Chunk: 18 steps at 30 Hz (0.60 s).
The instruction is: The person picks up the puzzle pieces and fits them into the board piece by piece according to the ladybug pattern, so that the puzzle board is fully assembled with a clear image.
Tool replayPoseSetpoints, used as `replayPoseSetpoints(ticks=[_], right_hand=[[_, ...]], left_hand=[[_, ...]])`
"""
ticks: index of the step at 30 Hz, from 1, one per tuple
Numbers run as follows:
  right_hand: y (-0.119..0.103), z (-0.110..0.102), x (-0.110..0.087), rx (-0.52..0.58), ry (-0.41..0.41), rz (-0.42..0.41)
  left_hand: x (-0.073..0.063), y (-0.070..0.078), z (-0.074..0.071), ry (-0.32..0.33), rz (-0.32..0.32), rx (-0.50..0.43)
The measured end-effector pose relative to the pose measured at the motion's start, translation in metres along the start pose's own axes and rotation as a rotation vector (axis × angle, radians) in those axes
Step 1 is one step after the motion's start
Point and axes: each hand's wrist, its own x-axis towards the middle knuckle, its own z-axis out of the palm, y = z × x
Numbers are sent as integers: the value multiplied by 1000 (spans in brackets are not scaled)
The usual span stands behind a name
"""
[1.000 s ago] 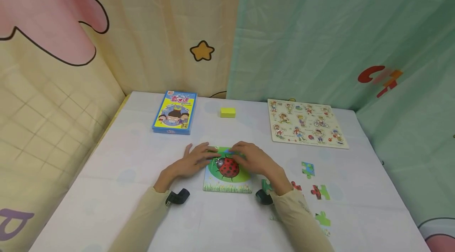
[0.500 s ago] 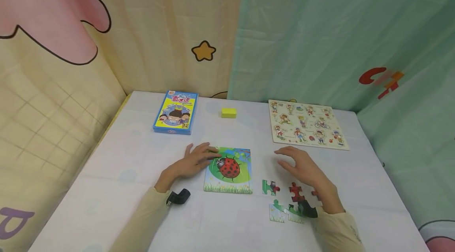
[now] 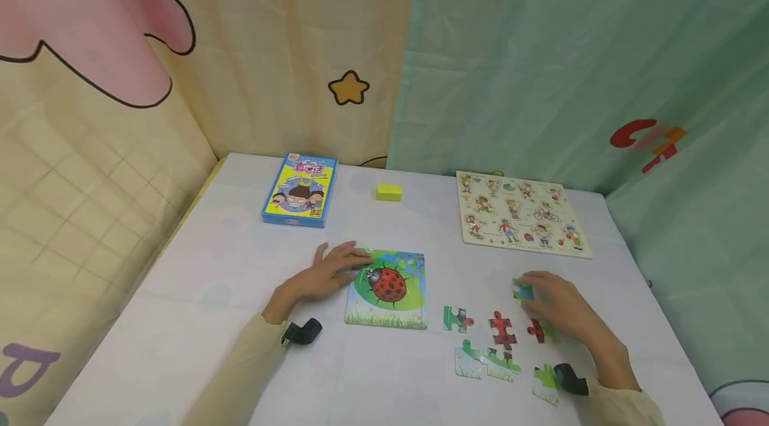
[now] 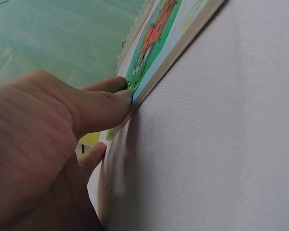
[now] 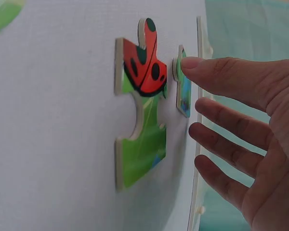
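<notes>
The blue-green puzzle pc (image 3: 523, 290) is at the R side of the white worktop (image 3: 240, 346), btwn the thumb and pointer finger of the R hand (image 3: 561, 306). That hand's fingers are spread a bit, w/ the thumb tip right by the edge of the pc; I can't tell if it's squeezing it. Just under the hand is a red-and-green pc (image 3: 537, 330) w/ dark dots.

L of that is a red pc (image 3: 502, 330), then a green pc w/ a red knob (image 3: 458, 318). Closer to the person are a pale grass pc (image 3: 467, 360), a dark-spotted pc (image 3: 501, 366) just beside it, and farther R a bright green pc (image 3: 545, 384) next to the R wrist cam (image 3: 571, 380).

The ladybug board (image 3: 387, 287) lies flat nr the middle. The L hand (image 3: 324, 276) rests on its far L corner, fingers spread and pretty straight, thumb on the L edge. The L wrist cam (image 3: 302, 332) sits by a tan sleeve (image 3: 240, 366).

At the back are a blue-and-yellow box (image 3: 298, 191) on the L, a little yellow block (image 3: 388, 192), and a cream board (image 3: 523, 212) w/ pics of kids on the R. Behind hang a yellow curtain (image 3: 276, 79) w/ an orange star (image 3: 348, 88) and a green curtain (image 3: 504, 65).
</notes>
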Motion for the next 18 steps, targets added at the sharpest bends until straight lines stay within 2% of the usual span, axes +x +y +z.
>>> replayPoseSetpoints(ticks=[7, 18], right_hand=[[15, -3, -1, 35, -9, 3], [15, -3, -2, 36, -41, 38]], left_hand=[[1, 1, -1, 0, -13, -18], [0, 2, -1, -2, -12, -20]])
